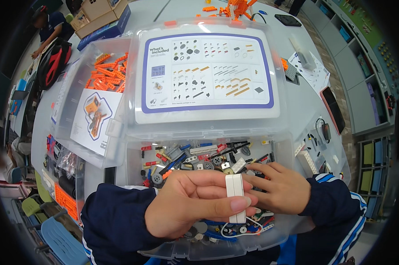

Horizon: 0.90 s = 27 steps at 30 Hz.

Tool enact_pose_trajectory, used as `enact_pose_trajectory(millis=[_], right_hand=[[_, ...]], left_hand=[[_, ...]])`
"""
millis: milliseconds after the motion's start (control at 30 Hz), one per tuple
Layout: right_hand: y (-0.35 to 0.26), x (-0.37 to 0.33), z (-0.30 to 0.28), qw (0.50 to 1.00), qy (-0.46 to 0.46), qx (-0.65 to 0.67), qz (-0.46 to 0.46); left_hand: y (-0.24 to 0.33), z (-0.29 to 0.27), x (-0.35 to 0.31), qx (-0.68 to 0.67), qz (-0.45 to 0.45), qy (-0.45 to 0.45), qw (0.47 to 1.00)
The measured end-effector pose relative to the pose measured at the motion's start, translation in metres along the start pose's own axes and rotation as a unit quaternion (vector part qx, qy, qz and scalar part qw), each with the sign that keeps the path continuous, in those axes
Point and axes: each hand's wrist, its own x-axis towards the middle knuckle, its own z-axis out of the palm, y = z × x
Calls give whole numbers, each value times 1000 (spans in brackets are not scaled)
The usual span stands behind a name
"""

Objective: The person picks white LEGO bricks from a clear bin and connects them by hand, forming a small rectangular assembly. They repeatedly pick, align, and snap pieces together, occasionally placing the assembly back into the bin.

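Observation:
My left hand (195, 201) pinches a white, long plastic block (235, 196) between the thumb and fingers, above the open clear box (148, 245). A seam runs along the block's length. Just right of it, my right hand (279, 185) reaches palm down over the mixed building pieces (195, 154), fingers somewhat apart. Its fingertips are close to a small white piece (238, 165); whether they touch it I cannot tell. Some of those fingers are hidden behind my left hand. A thin white cable (226, 234) lies looped in the box's near part.
The box's raised lid (208, 115) carries a printed parts sheet (208, 75). Left stands a clear tray (115, 145) with orange bricks (109, 75) and a booklet (93, 117). A phone (332, 109) and another clear tray (340, 150) are on the right. Someone sits far left.

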Motion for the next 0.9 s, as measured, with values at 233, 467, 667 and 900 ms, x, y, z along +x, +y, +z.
enact_pose_trajectory(millis=[233,467,667,900], right_hand=[[2,0,1,999,36,34,-12],[2,-1,2,997,62,39,-15],[0,0,4,996,67,50,-5],[-1,1,5,997,55,46,30]], left_hand=[[2,-2,1,-12,-12,8,1000],[-1,-3,3,-10,29,18,999],[2,-10,8,27,110,45,993],[10,-19,14,37,172,87,980]])
